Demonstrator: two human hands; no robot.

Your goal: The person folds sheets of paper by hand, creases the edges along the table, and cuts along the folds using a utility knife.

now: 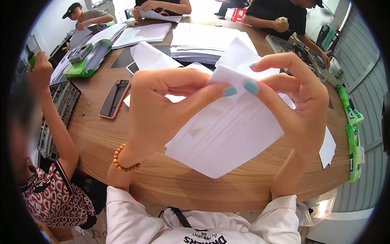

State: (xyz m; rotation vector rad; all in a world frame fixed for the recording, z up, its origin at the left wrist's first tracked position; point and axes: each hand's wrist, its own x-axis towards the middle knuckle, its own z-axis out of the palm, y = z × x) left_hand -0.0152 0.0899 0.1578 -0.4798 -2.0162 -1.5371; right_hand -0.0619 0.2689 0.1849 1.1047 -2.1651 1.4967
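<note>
A partly folded sheet of white paper (227, 134) hangs tilted between my two hands above the wooden table. My left hand (162, 105) pinches its upper left edge between thumb and fingers, with a beaded bracelet (122, 159) round the wrist. On the other side, my right hand (296, 97) grips the upper edge with thumb and curled fingers, close to the left thumb. Faint printed lines show on the lower part of the sheet. Behind it lies a tall stack of white paper (195, 42), and more loose sheets are partly hidden by my hands.
A phone (115, 99) lies on the table (162, 183) left of my hands. Green packs (87, 70) and a dark metal frame (65, 105) are farther left. Green packages (352, 150) line the right edge. Several people sit or stand around, one person's arm (59, 130) at left.
</note>
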